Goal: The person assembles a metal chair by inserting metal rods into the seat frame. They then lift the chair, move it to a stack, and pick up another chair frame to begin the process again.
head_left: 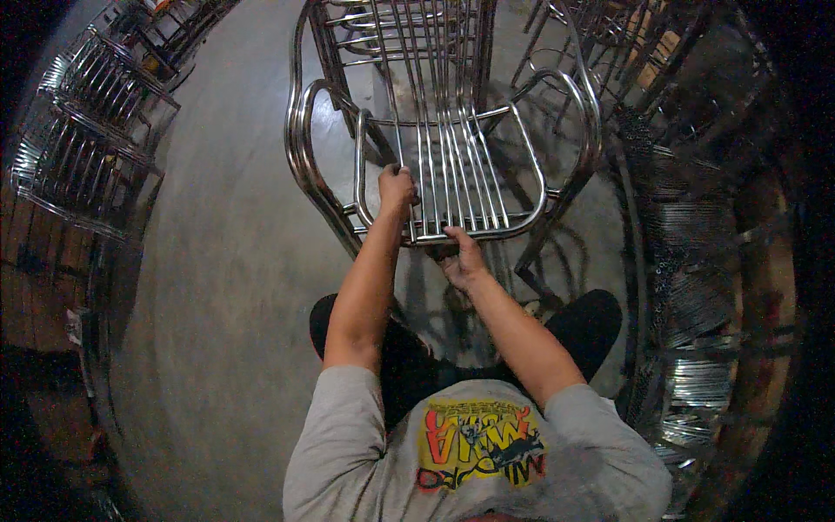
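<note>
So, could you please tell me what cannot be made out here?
In the head view:
Left grip: palm, hidden by the hand's back.
Right grip: fingertips, lost beneath the front bar.
Chair back: top, cut off by upper edge.
Metal pieces: too small and dim to count.

The chair (445, 130) looks to be all metal — smooth, glossy and silvery (polished or plated, I cannot tell which). Its seat rods (458, 174) and front rail (491, 234) carry thin bright streaks of reflected light. The floor (226, 287) is smooth like finished concrete, with a soft sheen. The shirt (574, 470) is matt cloth; the trousers (583, 326) look like matt cloth too. Barred frames (96, 165) and stacked pieces (700, 383) — both metallic — gleam at either side.
</note>
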Available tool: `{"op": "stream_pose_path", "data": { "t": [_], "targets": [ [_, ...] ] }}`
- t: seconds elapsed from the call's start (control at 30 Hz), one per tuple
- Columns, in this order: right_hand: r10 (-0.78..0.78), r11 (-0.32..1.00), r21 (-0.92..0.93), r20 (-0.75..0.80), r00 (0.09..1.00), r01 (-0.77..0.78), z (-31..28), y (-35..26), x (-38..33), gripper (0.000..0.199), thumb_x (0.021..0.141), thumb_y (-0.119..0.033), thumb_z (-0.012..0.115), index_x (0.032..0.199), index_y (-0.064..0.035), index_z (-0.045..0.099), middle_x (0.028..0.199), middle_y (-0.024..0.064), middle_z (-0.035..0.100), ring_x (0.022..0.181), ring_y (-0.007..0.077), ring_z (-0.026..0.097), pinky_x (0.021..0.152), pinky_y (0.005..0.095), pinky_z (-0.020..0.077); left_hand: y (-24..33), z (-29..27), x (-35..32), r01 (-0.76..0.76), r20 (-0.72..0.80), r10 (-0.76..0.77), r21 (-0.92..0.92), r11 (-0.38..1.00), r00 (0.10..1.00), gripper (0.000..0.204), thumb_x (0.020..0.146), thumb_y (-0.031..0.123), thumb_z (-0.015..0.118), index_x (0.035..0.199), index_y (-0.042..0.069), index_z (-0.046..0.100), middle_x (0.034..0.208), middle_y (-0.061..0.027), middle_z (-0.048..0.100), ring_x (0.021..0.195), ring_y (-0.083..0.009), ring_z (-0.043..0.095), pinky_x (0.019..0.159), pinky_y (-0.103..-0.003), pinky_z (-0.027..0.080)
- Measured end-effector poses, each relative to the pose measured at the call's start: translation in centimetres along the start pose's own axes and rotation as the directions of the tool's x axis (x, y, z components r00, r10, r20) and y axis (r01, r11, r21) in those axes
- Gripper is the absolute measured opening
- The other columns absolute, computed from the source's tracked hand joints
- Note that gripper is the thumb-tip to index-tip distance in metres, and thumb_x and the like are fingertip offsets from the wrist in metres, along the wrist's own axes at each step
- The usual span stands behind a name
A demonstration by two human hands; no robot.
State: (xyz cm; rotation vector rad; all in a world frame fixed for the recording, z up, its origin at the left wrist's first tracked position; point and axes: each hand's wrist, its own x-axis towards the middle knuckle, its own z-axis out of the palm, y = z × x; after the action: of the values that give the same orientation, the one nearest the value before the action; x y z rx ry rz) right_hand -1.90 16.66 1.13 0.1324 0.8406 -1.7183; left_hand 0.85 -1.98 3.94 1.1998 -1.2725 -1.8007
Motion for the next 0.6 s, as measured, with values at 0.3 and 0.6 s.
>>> {"op": "stream_pose_path", "data": {
  "t": [0.3,0.6],
  "targets": [
    [0.015,0.999,-0.043,0.006,1.000,-0.015,-0.8,0.0,0.3,0.025,0.083,-0.025,0.063,0.097,-0.0044,0.061,0.090,0.0114,0.068,0.081,0.0258,0.066,0.083,0.0394,0.0525,-0.9,0.5,1.5,-0.347,0.010,0.403,0.529,0.774,0.915,0.022,0.087,0.015,0.055,0.095,-0.004,0.062,0.078,-0.0166,0.066,0.063,-0.0294,0.063,0.061,-0.040,0.049],
    [-0.030,0.999,-0.035,0.025,0.999,0.031,-0.3,-0.6,-0.3,0.025,0.082,-0.025,0.065,0.098,-0.0056,0.061,0.091,0.0088,0.067,0.084,0.0241,0.065,0.081,0.0380,0.0531,-1.8,1.4,2.8,-0.229,-0.047,0.320,0.602,0.765,0.946,0.031,0.088,0.019,0.053,0.106,-0.005,0.062,0.103,-0.0281,0.064,0.099,-0.0426,0.062,0.086,-0.046,0.048]
  ]
}}
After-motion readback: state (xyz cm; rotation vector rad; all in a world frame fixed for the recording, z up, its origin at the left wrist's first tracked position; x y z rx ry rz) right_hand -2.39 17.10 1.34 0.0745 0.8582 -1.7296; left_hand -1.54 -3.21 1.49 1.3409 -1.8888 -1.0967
